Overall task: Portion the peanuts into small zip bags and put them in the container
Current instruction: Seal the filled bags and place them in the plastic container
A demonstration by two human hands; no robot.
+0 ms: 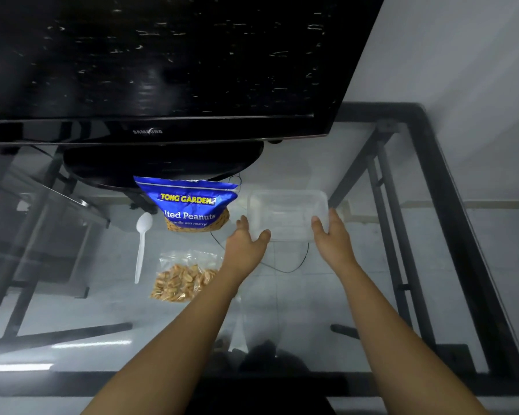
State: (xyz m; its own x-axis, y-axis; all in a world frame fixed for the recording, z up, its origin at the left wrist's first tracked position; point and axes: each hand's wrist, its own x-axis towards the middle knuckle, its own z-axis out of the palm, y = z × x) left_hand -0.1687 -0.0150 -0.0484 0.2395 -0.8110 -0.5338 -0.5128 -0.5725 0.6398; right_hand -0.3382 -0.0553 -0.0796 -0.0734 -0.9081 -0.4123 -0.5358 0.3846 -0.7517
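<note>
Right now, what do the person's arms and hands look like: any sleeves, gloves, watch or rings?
Both forearms are bare as far as the frame shows: no sleeves in view. The left hand and right hand wear no gloves. No watch, bracelet or ring shows on either wrist or on the visible fingers.

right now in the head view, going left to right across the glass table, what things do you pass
white plastic spoon → small zip bag of peanuts → left hand → clear container → right hand
</note>
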